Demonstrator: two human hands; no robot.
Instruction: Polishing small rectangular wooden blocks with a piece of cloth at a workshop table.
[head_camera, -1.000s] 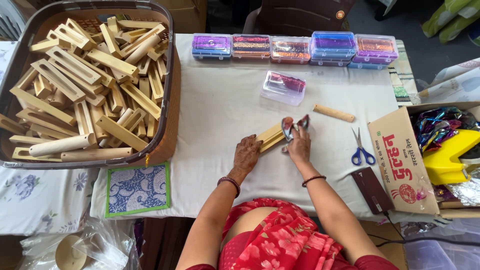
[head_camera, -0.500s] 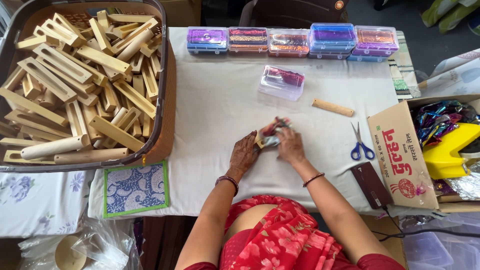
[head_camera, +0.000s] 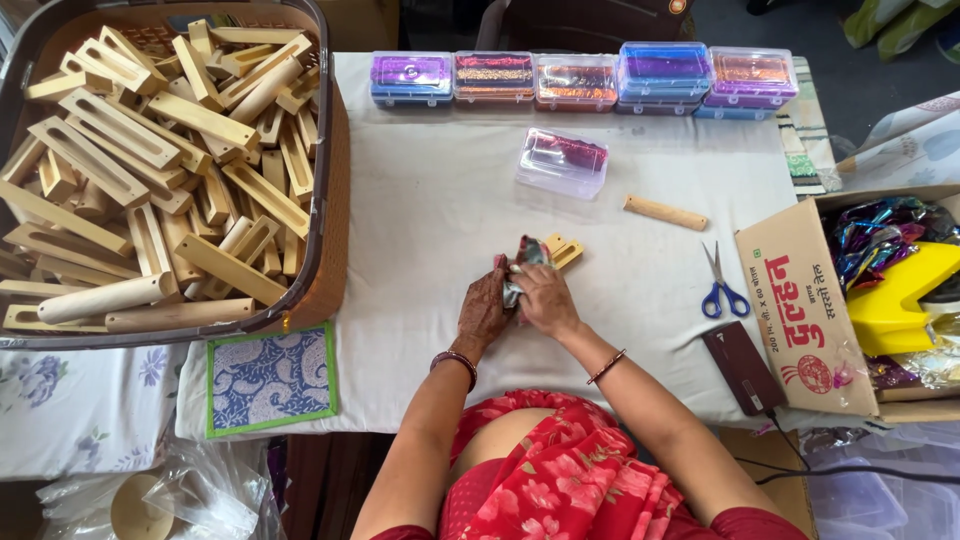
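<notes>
A white cloth (head_camera: 440, 230) covered the table where I worked. My left hand (head_camera: 483, 312) and right hand (head_camera: 545, 298) were closed together on a pale wooden piece (head_camera: 562, 250), slotted at its free end and partly wrapped in shiny foil (head_camera: 530, 252). Beyond my grip stood one clear box (head_camera: 562, 162) and a row of five glitter boxes (head_camera: 585, 78); to its right lay one dowel (head_camera: 665, 212) and one pair of scissors (head_camera: 722, 288).
</notes>
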